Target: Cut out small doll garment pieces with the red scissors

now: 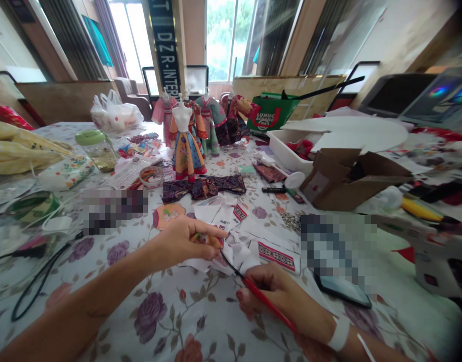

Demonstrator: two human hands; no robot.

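A: How does the left hand (178,241) stand?
B: Nearly closed. Thumb and forefinger pinch a small orange patterned piece (208,240) between them, just above the white scraps in the middle of the table.
A: And the right hand (266,286)?
B: Curled around a red-handled tool (270,304) — slim, with a thin, dark, slightly bent shaft. Its tip reaches the orange piece by the left thumb; whether it goes into it, I can't tell.
A: What does that piece look like?
B: Soft, like cloth, and bunched up, with spots of other colours. The fingers cover much of it, so its outline is unclear.
A: What lies around it?
B: Crumpled white scraps (246,259), a flat strip (276,256) with a dark geometric band edged in red, and a rounded orange cutout (168,216) with a floral print. Under everything — a pale tablecloth (200,329) with purple roses.
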